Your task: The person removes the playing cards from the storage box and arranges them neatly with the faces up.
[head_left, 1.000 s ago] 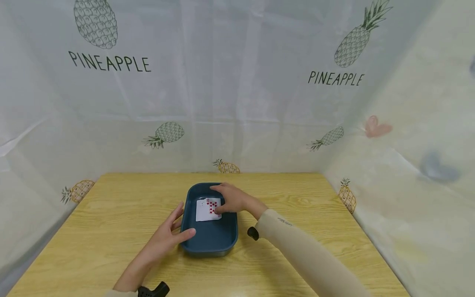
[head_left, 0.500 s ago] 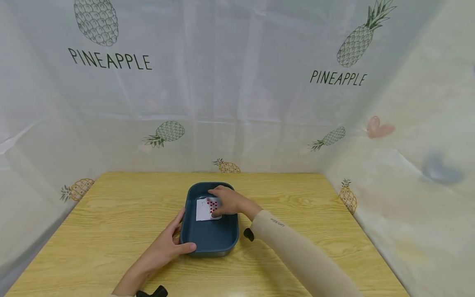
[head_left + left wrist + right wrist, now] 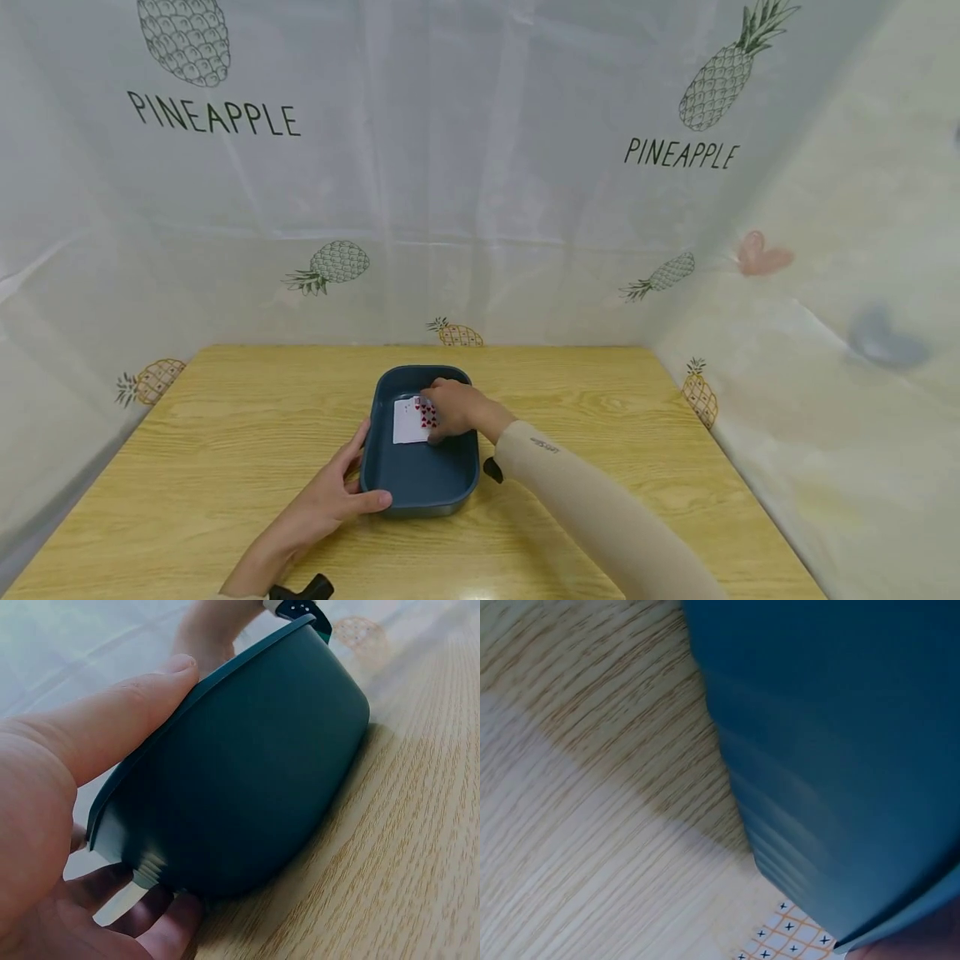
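Note:
A dark blue plastic tub (image 3: 420, 487) stands on the wooden table, and its outer wall (image 3: 840, 742) fills much of the right wrist view. White playing cards (image 3: 407, 423) lie inside it, a ten of hearts face up at their right. My left hand (image 3: 330, 502) grips the tub's near left corner; in the left wrist view its thumb (image 3: 142, 701) lies over the rim and the fingers reach under the side wall. My right hand (image 3: 459, 410) reaches over the right rim and holds the cards' right part, fingers at the far edge, thumb at the near edge.
The pale wooden table top (image 3: 600, 467) extends around the tub. A white sheet (image 3: 480, 167) printed with pineapples hangs behind the table and along both sides.
My left hand has lowered its thumb to the tub's near corner and closed on the side. The right hand has sunk further into the tub and closed over the cards.

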{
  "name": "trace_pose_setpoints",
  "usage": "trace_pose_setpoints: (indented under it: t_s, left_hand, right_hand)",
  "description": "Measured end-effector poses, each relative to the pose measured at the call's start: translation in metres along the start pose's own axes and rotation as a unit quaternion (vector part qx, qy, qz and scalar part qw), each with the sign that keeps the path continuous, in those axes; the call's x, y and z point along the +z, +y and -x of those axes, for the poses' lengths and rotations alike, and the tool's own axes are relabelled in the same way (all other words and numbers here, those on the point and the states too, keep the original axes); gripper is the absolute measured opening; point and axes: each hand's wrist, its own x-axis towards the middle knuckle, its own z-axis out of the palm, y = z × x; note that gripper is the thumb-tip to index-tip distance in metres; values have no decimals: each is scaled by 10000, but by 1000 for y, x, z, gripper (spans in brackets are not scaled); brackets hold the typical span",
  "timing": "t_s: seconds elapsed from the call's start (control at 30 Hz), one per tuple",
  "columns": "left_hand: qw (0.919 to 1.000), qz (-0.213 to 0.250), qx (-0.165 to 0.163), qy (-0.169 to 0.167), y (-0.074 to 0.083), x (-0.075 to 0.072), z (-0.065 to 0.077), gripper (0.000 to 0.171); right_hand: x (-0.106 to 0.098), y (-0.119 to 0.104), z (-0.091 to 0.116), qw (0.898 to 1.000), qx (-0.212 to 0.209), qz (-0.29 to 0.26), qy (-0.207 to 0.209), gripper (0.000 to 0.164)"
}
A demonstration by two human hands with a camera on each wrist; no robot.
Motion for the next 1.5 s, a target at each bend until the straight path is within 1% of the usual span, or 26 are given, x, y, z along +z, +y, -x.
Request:
trace_pose_setpoints:
  t_s: [0.17, 0.27, 0.47, 0.63, 0.9, 1.0, 1.1, 1.27, 1.4, 1.5]
  left_hand:
    - [10000, -31, -48, 23, 1, 0, 2, 108]
    - [10000, 21, 2, -63, 1, 1, 2, 108]
    - [9999, -6, 44, -155, 0, 0, 2, 109]
    - [9999, -33, 38, -158, 0, 0, 1, 109]
    - [9999, 27, 65, -138, -1, 1, 0, 109]
    - [9999, 27, 61, -81, -2, 2, -1, 110]
    - [10000, 7, 43, -27, -1, 2, -1, 112]
    - [10000, -25, -16, 67, 0, 4, -1, 115]
    - [9998, -83, -46, 181, 1, 5, -1, 116]
    - [9998, -71, -36, 206, 1, 5, -1, 118]
  right_hand:
    - [-1, -5, -1, 9997, 39, 231, -62, 76]
    - [-1, -6, -1, 9993, 35, 378, -68, 73]
    - [-3, -7, -2, 9993, 11, 373, -62, 66]
    - [-3, -7, -2, 9991, 5, 411, -90, 67]
    - [-6, -5, -2, 9997, 4, 222, 103, 75]
    - [-11, -5, 0, 9998, -30, 20, 211, 76]
    - [-21, -4, 7, 9991, -120, -189, 354, 75]
    - [-39, 8, 21, 9968, -295, -432, 609, 77]
    - [-48, 27, 33, 9943, -369, -578, 815, 78]
    - [-52, 44, 43, 9932, -325, -625, 931, 79]
